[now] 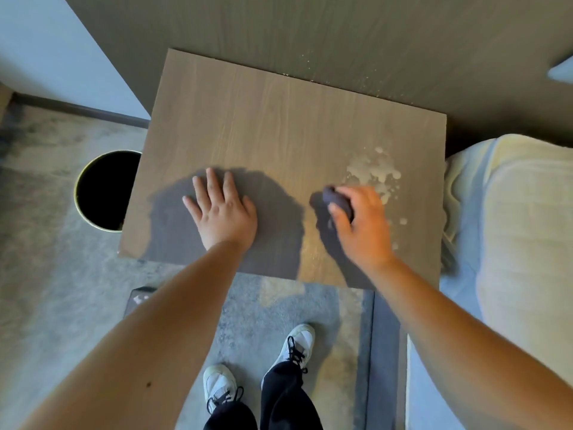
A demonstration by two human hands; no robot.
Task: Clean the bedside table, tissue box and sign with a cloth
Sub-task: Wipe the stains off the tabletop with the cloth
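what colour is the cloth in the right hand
Dark grey, nearly charcoal; the cloth shows bunched under the right hand in the head view.

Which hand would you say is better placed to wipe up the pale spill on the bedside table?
The right hand: it grips the cloth beside the spill. The left hand lies flat, away from it.

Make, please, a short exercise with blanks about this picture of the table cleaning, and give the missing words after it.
1. The right hand holds a dark ____.
2. The left hand lies ____ on the bedside table, fingers spread.
3. A pale spill lies just beyond the ____ hand.
4. The round bin stands on the floor, to the ____ of the table.

Missing words: cloth; flat; right; left
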